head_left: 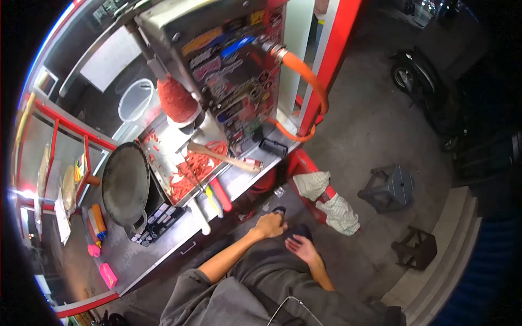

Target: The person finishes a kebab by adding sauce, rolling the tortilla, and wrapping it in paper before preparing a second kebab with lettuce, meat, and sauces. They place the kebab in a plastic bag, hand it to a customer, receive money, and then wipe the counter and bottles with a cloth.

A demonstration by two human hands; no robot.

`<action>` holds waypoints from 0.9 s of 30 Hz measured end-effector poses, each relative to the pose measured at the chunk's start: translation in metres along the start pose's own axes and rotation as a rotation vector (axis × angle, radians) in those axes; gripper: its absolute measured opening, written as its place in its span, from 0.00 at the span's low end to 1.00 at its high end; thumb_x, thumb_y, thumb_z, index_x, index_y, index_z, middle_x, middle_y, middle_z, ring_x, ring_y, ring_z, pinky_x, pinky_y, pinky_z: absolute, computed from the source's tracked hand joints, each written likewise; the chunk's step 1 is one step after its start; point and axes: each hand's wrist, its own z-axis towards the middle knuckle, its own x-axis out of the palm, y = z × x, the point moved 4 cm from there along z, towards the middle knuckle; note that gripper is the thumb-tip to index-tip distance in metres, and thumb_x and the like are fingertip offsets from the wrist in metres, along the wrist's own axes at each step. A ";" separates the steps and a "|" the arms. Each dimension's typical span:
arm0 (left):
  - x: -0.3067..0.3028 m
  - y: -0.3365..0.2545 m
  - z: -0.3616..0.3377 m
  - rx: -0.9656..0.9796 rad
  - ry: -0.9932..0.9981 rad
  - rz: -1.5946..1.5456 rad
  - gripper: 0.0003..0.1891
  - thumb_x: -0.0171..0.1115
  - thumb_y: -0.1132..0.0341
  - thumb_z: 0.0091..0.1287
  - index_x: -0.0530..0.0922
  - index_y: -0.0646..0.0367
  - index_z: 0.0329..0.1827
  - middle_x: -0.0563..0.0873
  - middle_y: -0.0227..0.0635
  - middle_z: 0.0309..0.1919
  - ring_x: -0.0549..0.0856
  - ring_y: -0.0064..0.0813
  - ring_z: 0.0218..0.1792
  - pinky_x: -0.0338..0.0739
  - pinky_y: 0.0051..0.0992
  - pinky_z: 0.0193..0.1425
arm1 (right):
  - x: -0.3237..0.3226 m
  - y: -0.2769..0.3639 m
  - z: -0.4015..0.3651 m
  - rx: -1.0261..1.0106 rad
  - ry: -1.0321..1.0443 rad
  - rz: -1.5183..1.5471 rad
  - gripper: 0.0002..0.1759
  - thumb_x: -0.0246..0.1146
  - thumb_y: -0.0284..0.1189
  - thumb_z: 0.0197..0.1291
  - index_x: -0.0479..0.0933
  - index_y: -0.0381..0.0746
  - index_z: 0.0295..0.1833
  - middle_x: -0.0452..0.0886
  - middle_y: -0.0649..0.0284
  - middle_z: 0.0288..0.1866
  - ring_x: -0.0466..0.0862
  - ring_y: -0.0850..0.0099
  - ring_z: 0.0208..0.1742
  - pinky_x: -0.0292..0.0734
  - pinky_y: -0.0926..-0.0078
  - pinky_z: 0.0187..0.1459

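My left hand (pixel 270 225) is in front of my body, just off the counter's edge. Its fingers are curled in, and anything inside them is hidden. Beside it, my right hand (pixel 302 248) has its palm partly turned up and its fingers apart, holding nothing visible. Nearest on the counter lie tools with a white handle (pixel 201 220), a yellow handle (pixel 212 198) and a red handle (pixel 221 194). Behind them, sliced red meat (pixel 187 182) lies in a metal tray (pixel 159 171), with a wooden utensil (pixel 225 157) across it. A meat cone (pixel 176 100) stands above the tray.
A round dark pan (pixel 126 182) sits on a stove at the left. An orange hose (pixel 307 73) loops from the sticker-covered grill housing (pixel 234 70). Checked cloths (pixel 338 213) hang on a red bar. Two stools (pixel 389 187) and a motorbike (pixel 416 79) stand at the right.
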 end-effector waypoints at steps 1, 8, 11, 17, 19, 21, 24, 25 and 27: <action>-0.016 -0.008 0.005 -0.009 -0.086 -0.092 0.20 0.59 0.53 0.66 0.80 0.62 0.49 0.88 0.53 0.40 0.87 0.56 0.44 0.81 0.49 0.50 | 0.000 0.015 -0.017 -0.128 0.028 -0.114 0.17 0.62 0.37 0.70 0.77 0.37 0.56 0.85 0.55 0.48 0.85 0.58 0.55 0.81 0.60 0.59; -0.115 -0.055 0.068 -0.009 -0.695 -0.012 0.19 0.62 0.73 0.61 0.72 0.62 0.56 0.77 0.48 0.51 0.84 0.53 0.47 0.82 0.44 0.48 | 0.088 0.094 0.023 -0.188 0.060 -0.873 0.20 0.63 0.45 0.70 0.77 0.44 0.58 0.85 0.62 0.51 0.86 0.70 0.50 0.84 0.67 0.52; -0.132 -0.038 0.107 0.018 -0.929 0.249 0.24 0.63 0.74 0.59 0.71 0.63 0.59 0.76 0.48 0.55 0.83 0.49 0.50 0.83 0.41 0.49 | 0.111 0.094 0.080 -0.061 0.231 -0.941 0.18 0.62 0.45 0.69 0.80 0.42 0.51 0.86 0.60 0.46 0.87 0.71 0.47 0.85 0.69 0.49; -0.137 -0.029 0.130 -0.125 -0.668 0.508 0.17 0.59 0.75 0.58 0.76 0.60 0.52 0.79 0.41 0.53 0.82 0.41 0.53 0.83 0.36 0.50 | 0.014 0.115 0.156 -0.370 -0.012 -2.178 0.17 0.61 0.39 0.57 0.83 0.35 0.34 0.86 0.58 0.28 0.85 0.68 0.27 0.80 0.67 0.26; -0.136 -0.021 0.133 -0.104 -0.728 0.494 0.17 0.59 0.75 0.58 0.76 0.60 0.52 0.79 0.41 0.53 0.82 0.40 0.53 0.83 0.35 0.51 | -0.008 0.132 0.153 -0.024 -0.164 -1.943 0.18 0.60 0.40 0.55 0.84 0.35 0.38 0.86 0.58 0.28 0.85 0.68 0.27 0.80 0.69 0.30; -0.127 -0.009 0.134 -0.089 -0.753 0.491 0.21 0.65 0.71 0.54 0.75 0.59 0.54 0.78 0.40 0.53 0.80 0.40 0.54 0.81 0.35 0.55 | -0.022 0.138 0.151 0.045 -0.243 -1.850 0.18 0.60 0.39 0.54 0.85 0.36 0.39 0.87 0.58 0.30 0.86 0.68 0.29 0.81 0.70 0.34; -0.134 -0.023 0.115 -0.073 -0.669 0.500 0.27 0.71 0.67 0.50 0.74 0.58 0.55 0.76 0.41 0.55 0.78 0.41 0.58 0.78 0.36 0.58 | 0.010 0.143 0.106 -0.294 0.099 -2.130 0.14 0.62 0.35 0.57 0.85 0.37 0.42 0.89 0.60 0.33 0.87 0.70 0.32 0.81 0.73 0.39; -0.127 -0.023 0.111 -0.092 -0.709 0.392 0.28 0.72 0.68 0.49 0.73 0.58 0.55 0.75 0.42 0.56 0.75 0.42 0.61 0.75 0.38 0.59 | 0.037 0.150 0.072 -0.411 0.201 -1.926 0.12 0.63 0.31 0.58 0.85 0.37 0.43 0.89 0.60 0.35 0.87 0.71 0.33 0.82 0.73 0.39; -0.130 -0.060 0.076 0.039 -0.908 0.167 0.18 0.68 0.68 0.55 0.75 0.61 0.48 0.78 0.45 0.45 0.81 0.47 0.49 0.78 0.41 0.53 | 0.110 0.168 0.002 -0.636 0.348 -1.618 0.09 0.65 0.28 0.60 0.84 0.38 0.44 0.89 0.60 0.37 0.87 0.69 0.37 0.81 0.70 0.42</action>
